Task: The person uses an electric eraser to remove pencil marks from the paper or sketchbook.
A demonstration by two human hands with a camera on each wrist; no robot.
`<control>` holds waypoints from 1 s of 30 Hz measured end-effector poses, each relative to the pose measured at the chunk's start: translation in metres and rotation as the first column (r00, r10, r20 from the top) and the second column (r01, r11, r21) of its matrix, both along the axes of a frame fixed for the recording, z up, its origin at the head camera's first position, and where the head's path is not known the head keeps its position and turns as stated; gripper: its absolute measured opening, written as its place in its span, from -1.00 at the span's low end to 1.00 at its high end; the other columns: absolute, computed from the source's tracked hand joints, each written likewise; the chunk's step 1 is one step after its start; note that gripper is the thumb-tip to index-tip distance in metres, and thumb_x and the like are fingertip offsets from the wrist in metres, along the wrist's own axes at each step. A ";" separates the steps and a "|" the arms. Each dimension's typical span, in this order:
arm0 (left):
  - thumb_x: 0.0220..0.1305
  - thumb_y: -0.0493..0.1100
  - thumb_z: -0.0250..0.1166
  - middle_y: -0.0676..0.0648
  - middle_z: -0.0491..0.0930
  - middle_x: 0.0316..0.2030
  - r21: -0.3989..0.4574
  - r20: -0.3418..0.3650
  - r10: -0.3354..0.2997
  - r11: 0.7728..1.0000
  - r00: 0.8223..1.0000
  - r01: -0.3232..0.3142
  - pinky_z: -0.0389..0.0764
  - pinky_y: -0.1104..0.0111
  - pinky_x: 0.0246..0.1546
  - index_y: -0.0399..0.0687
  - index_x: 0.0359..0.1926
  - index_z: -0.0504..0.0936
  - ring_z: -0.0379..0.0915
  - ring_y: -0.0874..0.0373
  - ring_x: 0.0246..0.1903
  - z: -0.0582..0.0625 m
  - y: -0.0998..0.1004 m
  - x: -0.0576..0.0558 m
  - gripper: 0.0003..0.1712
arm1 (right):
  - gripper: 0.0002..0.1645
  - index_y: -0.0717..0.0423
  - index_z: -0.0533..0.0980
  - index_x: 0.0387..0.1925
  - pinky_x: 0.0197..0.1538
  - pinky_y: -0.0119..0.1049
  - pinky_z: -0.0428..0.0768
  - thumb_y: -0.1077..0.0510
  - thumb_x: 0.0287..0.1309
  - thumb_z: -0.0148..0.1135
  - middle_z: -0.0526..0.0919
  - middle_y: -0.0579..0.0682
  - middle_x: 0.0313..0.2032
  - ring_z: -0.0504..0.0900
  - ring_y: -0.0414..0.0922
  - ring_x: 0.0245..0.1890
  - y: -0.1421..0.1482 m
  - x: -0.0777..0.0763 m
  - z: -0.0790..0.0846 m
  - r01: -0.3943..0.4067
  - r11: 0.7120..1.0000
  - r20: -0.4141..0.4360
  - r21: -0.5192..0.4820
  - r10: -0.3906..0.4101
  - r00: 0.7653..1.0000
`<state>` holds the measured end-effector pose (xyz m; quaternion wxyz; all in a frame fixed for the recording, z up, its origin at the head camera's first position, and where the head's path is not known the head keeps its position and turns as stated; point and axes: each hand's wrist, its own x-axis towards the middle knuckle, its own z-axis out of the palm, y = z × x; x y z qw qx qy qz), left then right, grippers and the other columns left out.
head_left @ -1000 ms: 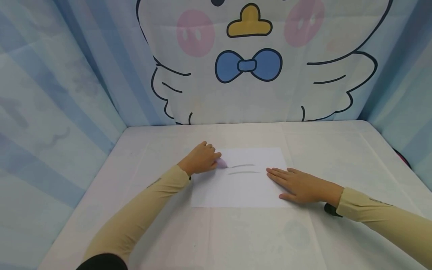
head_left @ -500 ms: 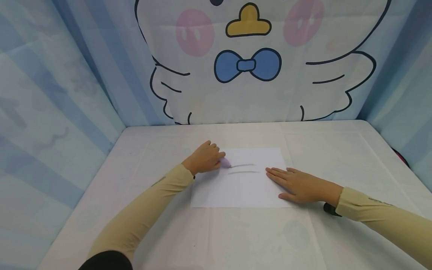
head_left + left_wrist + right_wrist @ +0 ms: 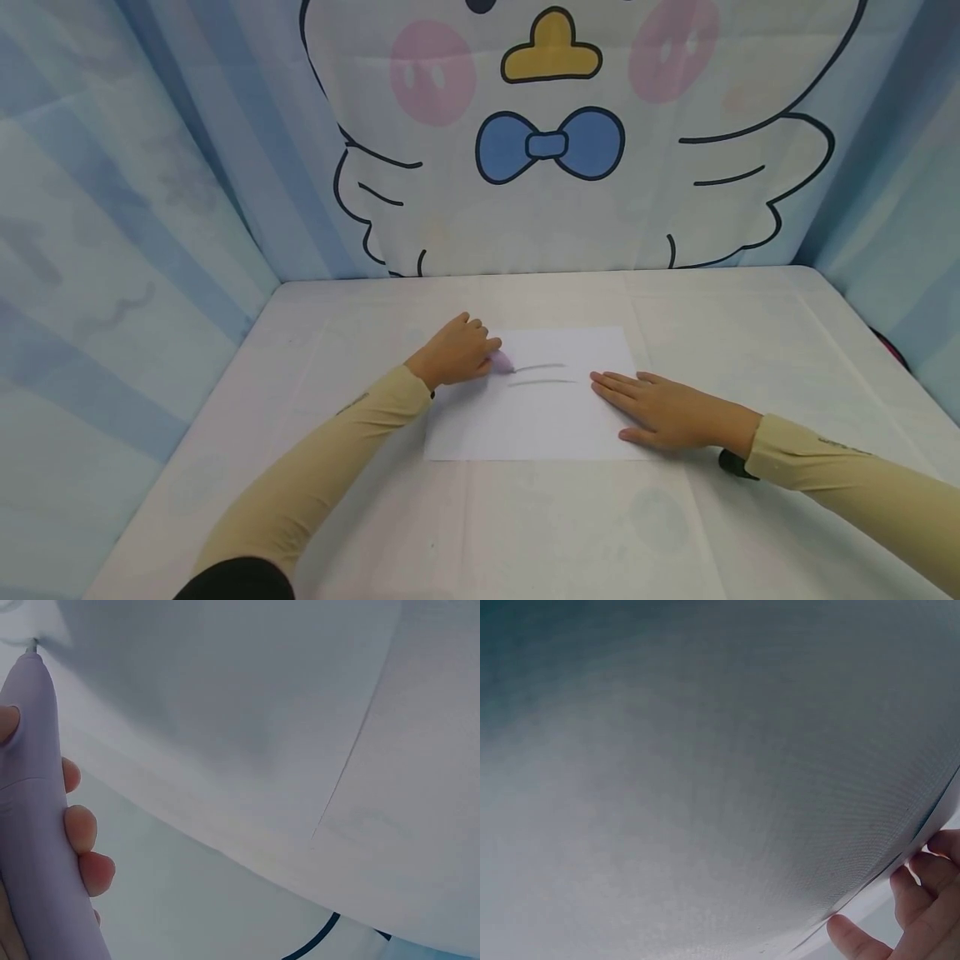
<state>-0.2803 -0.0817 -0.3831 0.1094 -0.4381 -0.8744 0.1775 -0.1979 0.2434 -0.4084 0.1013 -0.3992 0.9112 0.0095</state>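
Note:
A white sheet of paper [image 3: 540, 429] lies on the table and bears two short grey lines [image 3: 543, 382], one above the other. My left hand [image 3: 453, 352] is over its left part, gripping a thick purple pen-shaped tool [image 3: 34, 802] with a narrow grey tip. In the head view, that tip is at the left end of the upper line. The left wrist view shows the thumb on the tool's front part and several fingertips along its side. On the paper's right edge rests my right hand [image 3: 667, 413], flat, fingers stretched towards the lines.
A white cloth covers the table [image 3: 360, 517]. Behind it hangs a printed curtain [image 3: 551, 225] with a cartoon figure in a blue bow tie. Blue and white fabric walls [image 3: 97, 333] stand on the left and right.
My left hand and the purple tool have shifted slightly to the right, mostly in the first half second. The right hand stays flat in the same place.

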 end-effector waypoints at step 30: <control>0.24 -0.05 0.10 0.01 0.59 -0.53 0.012 -0.014 -0.032 0.999 0.999 0.032 0.38 0.31 -0.31 0.01 -0.26 0.58 0.47 0.13 -0.46 0.003 0.003 -0.001 -0.82 | -0.17 0.16 0.03 0.42 0.31 0.13 0.21 -0.19 0.31 -0.04 0.04 0.09 0.45 0.11 0.06 0.43 0.000 0.000 0.000 0.003 1.000 -0.002 -0.005 -0.003 1.000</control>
